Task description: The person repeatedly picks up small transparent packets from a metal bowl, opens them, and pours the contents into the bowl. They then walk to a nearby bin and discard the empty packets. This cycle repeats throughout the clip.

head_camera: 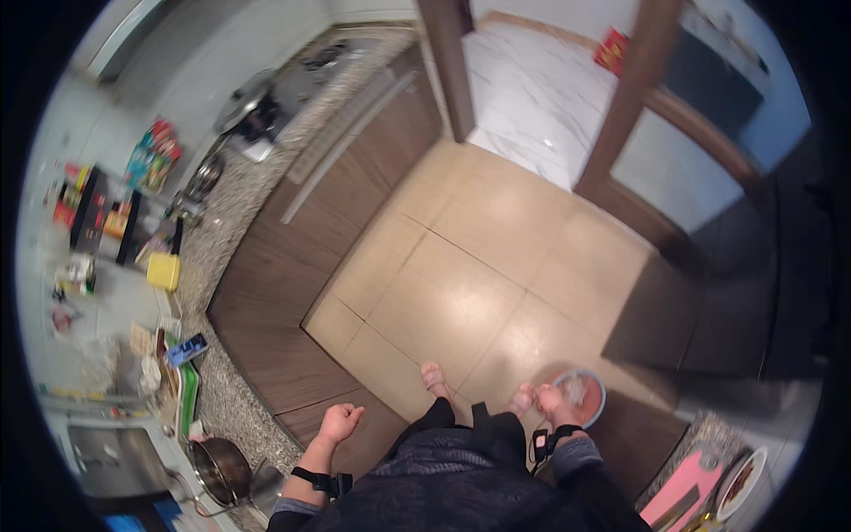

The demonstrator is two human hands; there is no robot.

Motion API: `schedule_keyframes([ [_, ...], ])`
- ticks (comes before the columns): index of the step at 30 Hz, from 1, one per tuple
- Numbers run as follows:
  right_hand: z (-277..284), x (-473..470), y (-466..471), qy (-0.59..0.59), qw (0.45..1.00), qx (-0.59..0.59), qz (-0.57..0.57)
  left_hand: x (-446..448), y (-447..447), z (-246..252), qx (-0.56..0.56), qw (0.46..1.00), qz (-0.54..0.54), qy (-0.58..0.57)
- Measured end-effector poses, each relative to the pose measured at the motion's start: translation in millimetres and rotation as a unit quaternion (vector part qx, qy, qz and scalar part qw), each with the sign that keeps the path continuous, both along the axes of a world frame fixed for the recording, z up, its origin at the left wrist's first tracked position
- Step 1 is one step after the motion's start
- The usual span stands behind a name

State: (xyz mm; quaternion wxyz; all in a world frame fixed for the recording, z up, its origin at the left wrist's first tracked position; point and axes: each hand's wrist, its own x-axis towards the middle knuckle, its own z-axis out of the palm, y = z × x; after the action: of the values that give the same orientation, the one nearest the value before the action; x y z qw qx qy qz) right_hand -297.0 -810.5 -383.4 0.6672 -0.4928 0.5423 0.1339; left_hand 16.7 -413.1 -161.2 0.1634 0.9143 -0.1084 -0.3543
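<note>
My left hand hangs in front of the wood-grain base cabinets, its fingers curled in with nothing visible in them. Low on the other side is my right hand, overlapping the left part of a round reddish bin with a blue rim. Clear plastic shows inside that bin. Whether my right fingers hold anything is hard to make out. Both forearms wear black straps with small devices. My feet in pink sandals stand on beige floor tiles.
Along the left, a granite counter carries a stove, a phone, a dark pot and a sink. At lower right lie a pink cutting board with a knife and a plate of food. A brown-framed door stands ahead.
</note>
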Motion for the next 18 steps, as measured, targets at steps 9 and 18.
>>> schedule_keyframes([
  [9,52,271,88,-0.050,0.977,0.020,0.208,54,120,30,-0.141,0.964,0.142,-0.176],
  [18,94,439,157,-0.086,0.875,-0.023,0.476,48,140,44,-0.274,0.871,0.383,-0.140],
])
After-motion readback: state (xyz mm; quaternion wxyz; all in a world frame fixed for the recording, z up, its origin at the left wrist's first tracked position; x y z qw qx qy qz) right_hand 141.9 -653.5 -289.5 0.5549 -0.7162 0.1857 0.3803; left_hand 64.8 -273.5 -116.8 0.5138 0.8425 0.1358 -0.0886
